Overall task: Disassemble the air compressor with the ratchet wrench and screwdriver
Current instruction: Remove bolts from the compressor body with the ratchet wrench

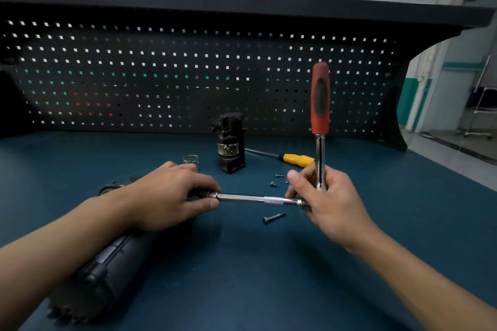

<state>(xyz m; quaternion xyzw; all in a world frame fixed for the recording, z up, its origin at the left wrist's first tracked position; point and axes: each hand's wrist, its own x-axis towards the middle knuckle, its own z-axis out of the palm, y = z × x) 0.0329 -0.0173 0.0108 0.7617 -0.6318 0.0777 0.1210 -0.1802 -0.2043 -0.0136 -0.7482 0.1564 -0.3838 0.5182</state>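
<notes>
Ratchet wrench on a long extension bar, worked at the end of the air compressor.
Steadies the compressor, lying on the surface under the left forearm, with the left hand curled round the bar's far tip; grips the wrench near its head with the right hand, red handle upright. Hides the socket under that left hand, so cannot confirm seating. Risks slipping off the fastener with any tilt of the long bar, pinching skin; risks rolling the round body under torque, or scattering the loose bolt and screws near the bar.
</notes>
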